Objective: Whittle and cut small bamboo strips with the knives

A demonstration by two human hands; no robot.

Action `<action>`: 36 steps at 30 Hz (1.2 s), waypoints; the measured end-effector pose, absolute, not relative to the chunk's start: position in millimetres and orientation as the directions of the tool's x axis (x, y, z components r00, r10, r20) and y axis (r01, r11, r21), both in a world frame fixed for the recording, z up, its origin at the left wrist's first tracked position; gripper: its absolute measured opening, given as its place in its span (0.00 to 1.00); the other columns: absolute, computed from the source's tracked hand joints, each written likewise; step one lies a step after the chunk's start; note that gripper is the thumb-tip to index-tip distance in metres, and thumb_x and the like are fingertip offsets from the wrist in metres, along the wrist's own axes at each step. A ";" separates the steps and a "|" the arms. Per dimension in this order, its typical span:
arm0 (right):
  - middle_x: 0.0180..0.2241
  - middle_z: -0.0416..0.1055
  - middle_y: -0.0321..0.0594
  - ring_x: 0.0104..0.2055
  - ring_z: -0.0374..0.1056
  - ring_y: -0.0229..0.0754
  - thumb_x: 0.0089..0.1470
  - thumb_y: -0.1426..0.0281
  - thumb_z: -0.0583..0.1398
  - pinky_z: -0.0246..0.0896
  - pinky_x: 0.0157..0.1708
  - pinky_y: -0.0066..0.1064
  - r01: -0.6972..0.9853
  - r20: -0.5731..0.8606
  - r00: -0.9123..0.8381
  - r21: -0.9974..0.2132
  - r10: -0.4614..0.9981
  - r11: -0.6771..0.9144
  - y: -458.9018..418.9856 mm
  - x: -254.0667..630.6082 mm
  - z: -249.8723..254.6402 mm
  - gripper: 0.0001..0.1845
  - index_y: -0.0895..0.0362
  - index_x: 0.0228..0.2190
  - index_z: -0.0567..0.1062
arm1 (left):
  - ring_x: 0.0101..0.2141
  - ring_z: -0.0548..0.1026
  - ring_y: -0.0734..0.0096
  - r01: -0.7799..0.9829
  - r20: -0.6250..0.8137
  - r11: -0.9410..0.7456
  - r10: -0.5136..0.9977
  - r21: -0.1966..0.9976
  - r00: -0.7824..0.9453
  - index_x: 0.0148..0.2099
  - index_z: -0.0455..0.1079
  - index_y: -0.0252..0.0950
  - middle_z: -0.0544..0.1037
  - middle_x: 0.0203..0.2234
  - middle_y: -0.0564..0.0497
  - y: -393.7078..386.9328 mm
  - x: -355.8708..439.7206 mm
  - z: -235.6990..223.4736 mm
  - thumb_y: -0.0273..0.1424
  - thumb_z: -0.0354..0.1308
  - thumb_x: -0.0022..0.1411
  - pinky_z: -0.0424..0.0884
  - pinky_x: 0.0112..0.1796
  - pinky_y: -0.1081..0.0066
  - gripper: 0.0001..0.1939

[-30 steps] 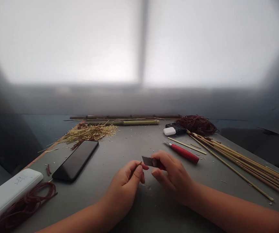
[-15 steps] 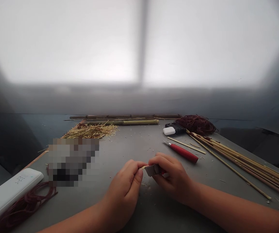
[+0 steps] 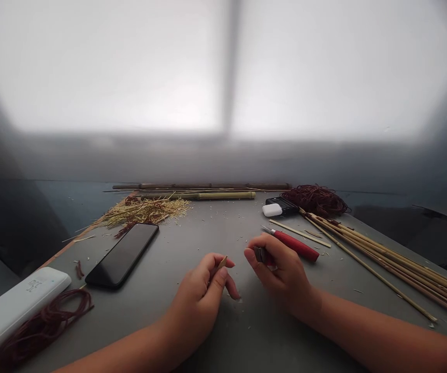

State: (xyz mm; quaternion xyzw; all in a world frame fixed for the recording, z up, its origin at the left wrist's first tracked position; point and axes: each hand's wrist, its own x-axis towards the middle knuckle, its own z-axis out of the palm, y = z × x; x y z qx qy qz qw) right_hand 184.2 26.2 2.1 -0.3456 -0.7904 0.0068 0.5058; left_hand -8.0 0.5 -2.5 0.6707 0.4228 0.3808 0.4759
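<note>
So my left hand (image 3: 203,292) has a small pointed sliver (image 3: 221,263) pinched between thumb and curled fingers, tip poking up past the thumb. Couple of fingers on that hand reach out toward 3 o'clock, not touching anything on the right. My right hand (image 3: 281,274) is just beside it at 3 o'clock, closed around a small knife (image 3: 259,254). It's mostly buried in my grip, just a dark bit and some red showing, so I can't tell how the blade points. Sliver and knife are apart.

Going round the grey table (image 3: 207,233) from between my hands: green bamboo pole (image 3: 227,196) way off at 12, white case (image 3: 272,210) at 1 against a black device (image 3: 285,205), tangle of dark red cord (image 3: 316,199) behind that. Red-handled awl (image 3: 295,245) lies at 2, right behind my right hand. Bundle of thin sticks (image 3: 386,254) fans out around 3. Black phone (image 3: 122,256) sits toward 9, pile of shavings (image 3: 149,210) at 10, white power bank (image 3: 21,311) between 8 and 9.
</note>
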 end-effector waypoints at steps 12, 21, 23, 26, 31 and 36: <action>0.28 0.68 0.39 0.28 0.61 0.41 0.71 0.60 0.44 0.57 0.28 0.31 0.557 0.710 -0.539 -0.102 0.452 0.824 20.7 181.6 6.3 0.18 0.57 0.39 0.68 | 0.27 0.59 0.70 0.199 0.189 -0.263 0.927 0.944 0.325 0.35 0.62 0.39 0.64 0.25 0.55 1.0 -9.8 -0.6 0.47 0.45 0.69 0.58 0.31 0.70 0.18; 0.28 0.69 0.39 0.27 0.61 0.40 0.71 0.60 0.44 0.54 0.28 0.31 0.540 0.642 -0.611 -0.090 0.463 0.837 21.3 180.3 3.3 0.20 0.58 0.38 0.69 | 0.33 0.65 0.66 0.232 0.192 -0.321 0.873 0.918 0.448 0.36 0.62 0.38 0.69 0.32 0.51 -8.2 -8.4 6.1 0.38 0.45 0.68 0.63 0.36 0.67 0.11; 0.28 0.69 0.39 0.27 0.60 0.40 0.70 0.61 0.45 0.53 0.27 0.31 0.536 0.629 -0.621 -0.095 0.468 0.839 20.2 179.9 3.7 0.19 0.58 0.37 0.69 | 0.32 0.64 0.67 0.264 0.183 -0.344 0.854 0.901 0.487 0.34 0.61 0.39 0.67 0.30 0.52 -8.9 -8.8 8.3 0.37 0.48 0.66 0.62 0.34 0.68 0.09; 0.26 0.68 0.38 0.25 0.58 0.39 0.68 0.66 0.46 0.51 0.26 0.30 0.513 0.622 -0.641 -0.088 0.450 0.854 18.3 179.1 4.1 0.15 0.57 0.35 0.69 | 0.28 0.60 0.70 0.282 0.199 -0.384 0.834 0.879 0.514 0.33 0.59 0.39 0.63 0.26 0.55 -8.5 -9.1 8.0 0.41 0.50 0.67 0.59 0.30 0.70 0.13; 0.24 0.66 0.36 0.23 0.56 0.38 0.64 0.70 0.47 0.49 0.24 0.30 0.512 0.647 -0.637 -0.053 0.420 0.857 16.9 178.4 3.4 0.12 0.56 0.33 0.68 | 0.24 0.57 0.73 0.278 0.204 -0.390 0.829 0.878 0.520 0.31 0.57 0.39 0.61 0.23 0.57 -5.8 -9.0 3.5 0.43 0.50 0.68 0.55 0.25 0.70 0.16; 0.23 0.65 0.35 0.21 0.55 0.38 0.64 0.68 0.48 0.47 0.23 0.30 0.512 0.650 -0.623 -0.082 0.435 0.855 16.2 178.5 2.4 0.12 0.55 0.30 0.66 | 0.23 0.56 0.74 0.337 0.116 -0.303 0.872 0.892 0.476 0.29 0.56 0.39 0.58 0.21 0.58 -6.8 -7.9 3.4 0.46 0.50 0.67 0.53 0.25 0.70 0.19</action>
